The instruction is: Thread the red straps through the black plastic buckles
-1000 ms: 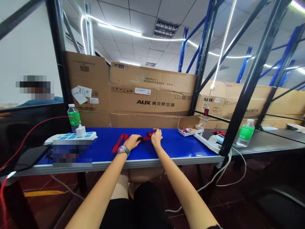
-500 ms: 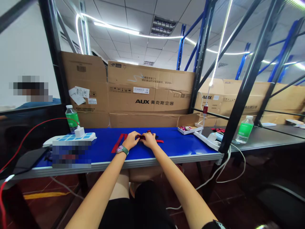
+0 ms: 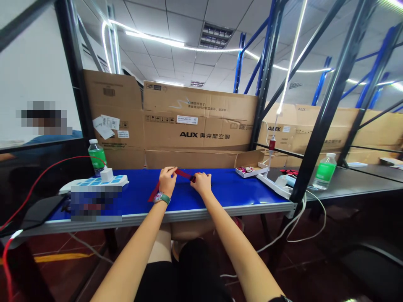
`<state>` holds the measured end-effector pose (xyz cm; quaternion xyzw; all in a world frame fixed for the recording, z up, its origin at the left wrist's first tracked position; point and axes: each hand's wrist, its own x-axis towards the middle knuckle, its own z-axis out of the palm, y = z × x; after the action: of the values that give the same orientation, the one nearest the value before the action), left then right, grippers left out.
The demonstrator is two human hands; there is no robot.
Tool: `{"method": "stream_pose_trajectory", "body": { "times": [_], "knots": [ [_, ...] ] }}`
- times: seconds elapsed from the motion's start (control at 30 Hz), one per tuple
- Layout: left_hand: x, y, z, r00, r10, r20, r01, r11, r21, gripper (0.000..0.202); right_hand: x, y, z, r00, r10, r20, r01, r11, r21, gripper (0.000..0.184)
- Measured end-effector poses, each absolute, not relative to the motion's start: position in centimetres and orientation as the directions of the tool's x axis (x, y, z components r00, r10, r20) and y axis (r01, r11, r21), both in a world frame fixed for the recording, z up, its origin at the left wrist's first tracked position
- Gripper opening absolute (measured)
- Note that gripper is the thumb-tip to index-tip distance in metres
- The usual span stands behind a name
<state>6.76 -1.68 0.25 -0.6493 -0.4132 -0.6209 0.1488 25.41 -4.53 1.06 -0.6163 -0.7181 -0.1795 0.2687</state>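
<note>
Above the blue table, my left hand, with a green watch on its wrist, pinches one end of a red strap and lifts it. My right hand is closed on the strap's other end, where a small black buckle shows by the fingers. The strap runs taut between both hands. Another length of red strap lies flat on the table left of my left hand.
A white power strip with a plug and a green-labelled bottle stand at the left. A small open carton, a second power strip and another bottle are at the right. Cardboard boxes line the back. A person sits far left.
My left hand has risen and pulled the strap's end up and left. My right hand slid slightly right, so the strap now stretches between them.
</note>
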Motion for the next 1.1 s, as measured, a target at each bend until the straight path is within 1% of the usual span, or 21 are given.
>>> {"method": "stream_pose_trajectory", "body": {
  "times": [0.1, 0.2, 0.3, 0.37, 0.43, 0.5, 0.53, 0.57, 0.63, 0.7, 0.8, 0.87, 0.93, 1.0, 1.07, 1.1],
  "knots": [
    [6.7, -2.4, 0.7, -0.216, 0.274, 0.937, 0.734, -0.588, 0.341, 0.030, 25.7, -4.4, 0.9, -0.015, 0.803, 0.596, 0.988, 0.103, -0.113, 0.020],
    [6.6, -2.9, 1.1, -0.244, 0.246, 0.938, 0.722, -0.600, 0.345, 0.031, 25.9, -4.3, 0.6, 0.099, 0.805, 0.585, 0.988, -0.009, -0.156, 0.018],
    [6.2, -3.1, 1.3, -0.318, 0.182, 0.930, 0.715, -0.598, 0.362, 0.031, 26.4, -4.0, 0.1, 0.210, 0.805, 0.555, 0.974, -0.121, -0.192, 0.020],
    [5.8, -3.2, 1.4, -0.329, 0.150, 0.932, 0.715, -0.605, 0.350, 0.031, 26.8, -3.9, -0.2, 0.253, 0.797, 0.548, 0.965, -0.166, -0.203, 0.026],
    [5.7, -3.3, 1.6, -0.304, 0.140, 0.942, 0.711, -0.625, 0.322, 0.031, 27.0, -3.8, -0.4, 0.277, 0.780, 0.561, 0.959, -0.189, -0.210, 0.041],
    [5.8, -3.3, 1.6, -0.288, 0.126, 0.949, 0.704, -0.644, 0.299, 0.030, 26.9, -3.6, -0.6, 0.234, 0.780, 0.581, 0.970, -0.147, -0.193, 0.055],
    [5.9, -3.4, 1.7, -0.288, 0.119, 0.950, 0.699, -0.652, 0.293, 0.029, 26.8, -3.5, -0.6, 0.177, 0.790, 0.587, 0.981, -0.096, -0.168, 0.057],
    [5.9, -3.4, 1.7, -0.288, 0.116, 0.950, 0.694, -0.659, 0.291, 0.028, 26.7, -3.4, -0.6, 0.104, 0.803, 0.587, 0.991, -0.032, -0.133, 0.056],
    [6.1, -3.6, 1.8, -0.294, 0.120, 0.948, 0.682, -0.669, 0.295, 0.026, 26.5, -3.1, -0.7, -0.028, 0.830, 0.557, 0.995, 0.074, -0.061, 0.046],
    [6.0, -3.7, 1.9, -0.324, 0.122, 0.938, 0.669, -0.671, 0.319, 0.026, 26.3, -2.8, -0.8, -0.075, 0.856, 0.512, 0.995, 0.100, -0.021, 0.037],
    [5.8, -3.7, 2.1, -0.401, 0.134, 0.906, 0.644, -0.663, 0.382, 0.026, 26.3, -2.5, -0.9, -0.105, 0.859, 0.500, 0.994, 0.111, 0.018, 0.033],
    [5.7, -3.3, 1.9, -0.428, 0.195, 0.883, 0.608, -0.660, 0.441, 0.030, 26.3, -2.5, -0.8, -0.117, 0.844, 0.523, 0.992, 0.122, 0.025, 0.033],
    [5.8, -2.7, 1.4, -0.381, 0.320, 0.867, 0.575, -0.653, 0.493, 0.039, 26.2, -2.6, -0.6, -0.109, 0.832, 0.544, 0.993, 0.119, 0.017, 0.035],
    [6.0, -1.9, 0.6, -0.255, 0.487, 0.835, 0.585, -0.610, 0.534, 0.046, 26.1, -2.7, -0.2, -0.082, 0.819, 0.569, 0.995, 0.099, 0.000, 0.036],
    [6.2, -1.2, -0.3, -0.116, 0.661, 0.742, 0.669, -0.500, 0.550, 0.043, 25.9, -2.9, 0.1, -0.060, 0.801, 0.595, 0.996, 0.091, -0.023, 0.034],
    [6.3, -1.0, -0.7, -0.053, 0.740, 0.671, 0.729, -0.430, 0.532, 0.037, 25.8, -3.0, 0.2, -0.048, 0.794, 0.606, 0.995, 0.090, -0.038, 0.031]
  ]
}}
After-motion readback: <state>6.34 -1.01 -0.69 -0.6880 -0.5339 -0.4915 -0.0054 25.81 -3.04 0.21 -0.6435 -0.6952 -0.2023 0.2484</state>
